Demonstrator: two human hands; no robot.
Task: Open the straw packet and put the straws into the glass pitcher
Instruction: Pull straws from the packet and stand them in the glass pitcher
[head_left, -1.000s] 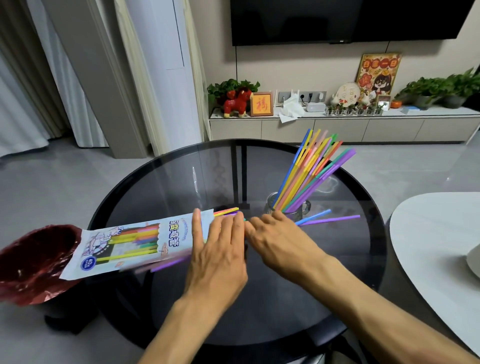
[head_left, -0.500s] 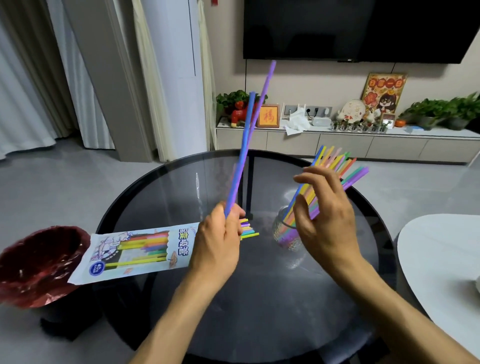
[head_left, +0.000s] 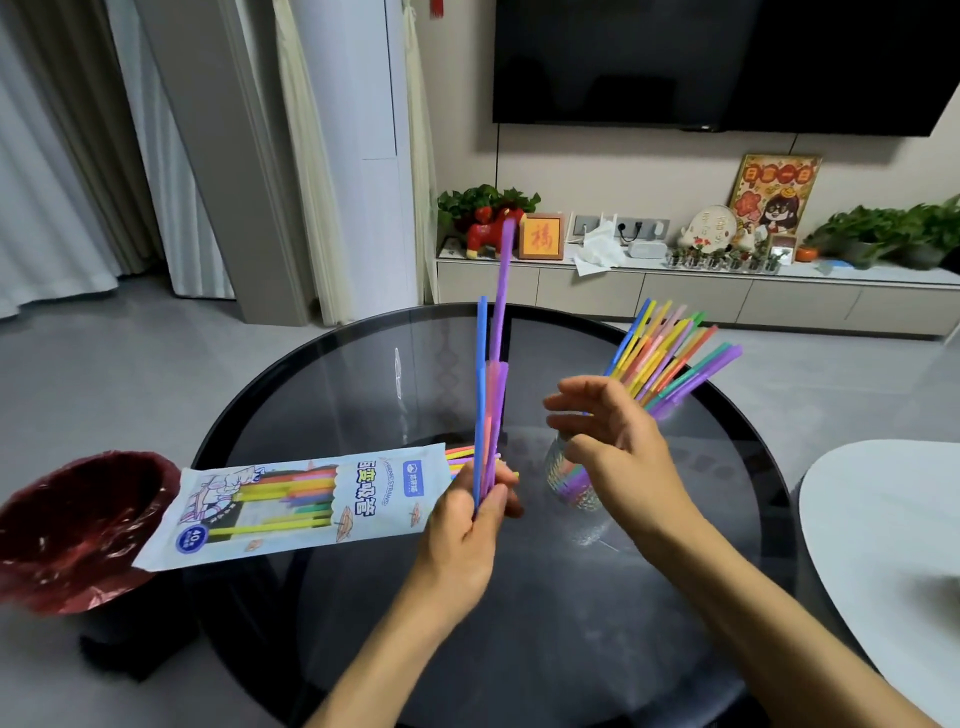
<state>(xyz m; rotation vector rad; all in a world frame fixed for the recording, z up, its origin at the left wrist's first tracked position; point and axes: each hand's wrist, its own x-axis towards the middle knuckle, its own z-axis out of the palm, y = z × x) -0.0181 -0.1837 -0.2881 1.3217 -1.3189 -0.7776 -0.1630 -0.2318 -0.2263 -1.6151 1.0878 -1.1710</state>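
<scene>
My left hand (head_left: 470, 525) grips a blue straw and a purple straw (head_left: 491, 374) near their lower ends, holding them upright above the round dark glass table (head_left: 363, 374). To its left lies the straw packet (head_left: 291, 506), its open end facing my hand, with a few straw tips sticking out. My right hand (head_left: 610, 447) hovers with its fingers spread and nothing in it, in front of the glass pitcher (head_left: 569, 480). A fan of coloured straws (head_left: 670, 358) leans out of the pitcher toward the upper right.
A bin with a dark red liner (head_left: 72, 525) stands off the table's left edge, under the packet's far end. A white table (head_left: 883, 530) sits close on the right. A low cabinet (head_left: 675, 291) with plants and ornaments runs along the back wall.
Both hands were down on the table a second ago. My left hand has since lifted two straws and turned them nearly vertical; my right hand rose beside the pitcher and stays spread.
</scene>
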